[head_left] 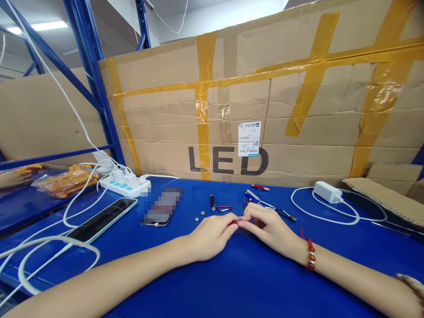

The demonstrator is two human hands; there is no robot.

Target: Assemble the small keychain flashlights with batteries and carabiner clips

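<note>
Head view: left hand point(212, 236) and right hand point(273, 227), fingertips pinched together around one small red-and-metal piece point(234, 221), above blue tabletop point(232, 282). Beyond them: red carabiner point(224, 208), black cylinder point(212, 202); beside left hand, two small discs point(200, 216).

Bright ceiling tube point(38, 27); glare on tape point(386, 95).
</note>
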